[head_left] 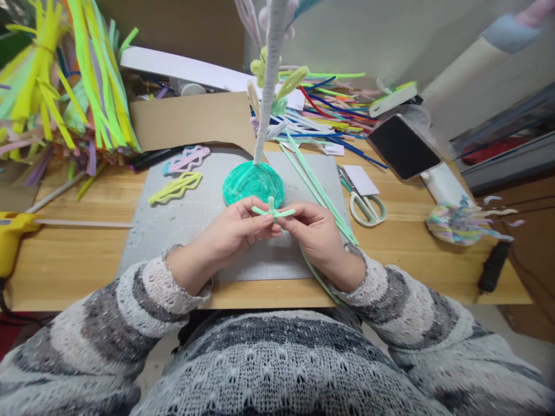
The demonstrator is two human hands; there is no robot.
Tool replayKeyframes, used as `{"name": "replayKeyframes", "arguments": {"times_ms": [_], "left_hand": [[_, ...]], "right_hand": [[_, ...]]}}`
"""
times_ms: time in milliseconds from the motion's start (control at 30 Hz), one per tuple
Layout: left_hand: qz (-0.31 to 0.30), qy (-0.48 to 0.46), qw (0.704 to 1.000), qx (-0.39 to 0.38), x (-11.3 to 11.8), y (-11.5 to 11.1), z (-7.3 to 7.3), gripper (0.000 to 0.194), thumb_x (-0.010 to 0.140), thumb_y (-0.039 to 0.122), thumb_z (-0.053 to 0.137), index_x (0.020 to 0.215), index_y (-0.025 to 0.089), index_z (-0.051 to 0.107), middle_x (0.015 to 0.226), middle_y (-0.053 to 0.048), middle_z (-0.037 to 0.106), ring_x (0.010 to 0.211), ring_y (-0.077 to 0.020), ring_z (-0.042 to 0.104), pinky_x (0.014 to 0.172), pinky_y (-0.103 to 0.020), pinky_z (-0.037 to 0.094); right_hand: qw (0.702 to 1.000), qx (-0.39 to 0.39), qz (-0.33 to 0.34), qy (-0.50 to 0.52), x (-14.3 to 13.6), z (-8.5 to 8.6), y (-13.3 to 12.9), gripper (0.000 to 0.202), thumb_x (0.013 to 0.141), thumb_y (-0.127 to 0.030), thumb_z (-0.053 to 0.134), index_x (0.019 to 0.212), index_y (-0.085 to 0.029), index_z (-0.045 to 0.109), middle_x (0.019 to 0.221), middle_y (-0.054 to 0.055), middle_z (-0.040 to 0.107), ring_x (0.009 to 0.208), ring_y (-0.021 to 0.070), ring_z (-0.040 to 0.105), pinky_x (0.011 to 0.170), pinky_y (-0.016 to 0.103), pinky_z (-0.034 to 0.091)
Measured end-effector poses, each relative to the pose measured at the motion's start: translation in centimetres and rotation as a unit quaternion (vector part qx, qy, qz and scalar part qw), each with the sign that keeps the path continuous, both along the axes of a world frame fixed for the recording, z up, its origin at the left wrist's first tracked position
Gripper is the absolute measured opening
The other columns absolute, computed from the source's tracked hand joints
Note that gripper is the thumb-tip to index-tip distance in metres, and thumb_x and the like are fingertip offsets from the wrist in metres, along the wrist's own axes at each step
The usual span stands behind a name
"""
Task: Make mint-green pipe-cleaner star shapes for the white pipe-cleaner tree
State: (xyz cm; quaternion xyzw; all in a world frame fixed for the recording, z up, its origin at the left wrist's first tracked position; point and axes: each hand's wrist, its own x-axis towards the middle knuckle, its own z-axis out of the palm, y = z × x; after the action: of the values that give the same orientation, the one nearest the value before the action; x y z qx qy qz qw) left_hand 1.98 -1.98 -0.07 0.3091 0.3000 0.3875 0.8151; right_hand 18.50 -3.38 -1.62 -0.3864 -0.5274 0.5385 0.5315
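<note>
Between my fingertips is a light green pipe cleaner [272, 211], bent into a small shape with several short arms. My left hand [236, 227] pinches it from the left, and my right hand [315, 232] pinches its right side. A long tail of pale green runs down below my right hand toward the table's front edge. Just behind my hands stands a round teal coiled base [255, 182] with a white wrapped stem [267, 86] rising from it. Straight light green pipe cleaners [318, 185] lie to the right, partly hidden by my right hand.
A grey cutting mat [173, 231] covers the table's middle. Yellow [176, 188] and lilac zigzag pieces lie left. Scissors [367, 208], a phone [404, 145] and a black-handled tool [495, 266] are right. A yellow glue gun [15, 240] sits far left; pipe cleaner bundles [43, 75] stand behind.
</note>
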Motion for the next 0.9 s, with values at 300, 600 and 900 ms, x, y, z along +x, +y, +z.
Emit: {"name": "replayKeyframes", "arguments": {"times_ms": [300, 600, 900], "left_hand": [[0.110, 0.154, 0.962, 0.197, 0.13, 0.06, -0.26, 0.019, 0.067, 0.021, 0.081, 0.077, 0.015, 0.065, 0.075, 0.003, 0.063, 0.069, -0.0083, 0.058, 0.068, -0.021, 0.046], [0.079, 0.134, 0.977, 0.145, 0.29, 0.13, -0.41, 0.023, 0.068, 0.026, 0.081, 0.080, 0.016, 0.064, 0.073, 0.001, 0.069, 0.068, -0.0103, 0.064, 0.068, -0.023, 0.049], [0.102, 0.137, 0.981, 0.095, 0.50, 0.13, -0.40, 0.030, 0.063, 0.028, 0.083, 0.080, 0.016, 0.063, 0.069, 0.001, 0.072, 0.060, -0.0118, 0.067, 0.064, -0.024, 0.052]], "right_hand": [[1.000, -0.001, -0.029, 0.009, -0.23, 0.16, -0.06, 0.015, 0.073, -0.030, 0.078, 0.073, -0.022, 0.065, 0.070, -0.004, 0.068, 0.067, 0.0105, 0.063, 0.067, 0.027, 0.054], [0.999, -0.027, -0.036, 0.015, -0.21, -0.08, -0.02, 0.016, 0.072, -0.030, 0.078, 0.074, -0.020, 0.065, 0.071, -0.003, 0.066, 0.068, 0.0107, 0.061, 0.067, 0.027, 0.051], [0.998, -0.047, -0.035, 0.022, -0.21, 0.50, -0.06, 0.018, 0.076, -0.032, 0.074, 0.074, -0.019, 0.061, 0.064, -0.004, 0.059, 0.061, 0.0090, 0.056, 0.061, 0.025, 0.048]]}}
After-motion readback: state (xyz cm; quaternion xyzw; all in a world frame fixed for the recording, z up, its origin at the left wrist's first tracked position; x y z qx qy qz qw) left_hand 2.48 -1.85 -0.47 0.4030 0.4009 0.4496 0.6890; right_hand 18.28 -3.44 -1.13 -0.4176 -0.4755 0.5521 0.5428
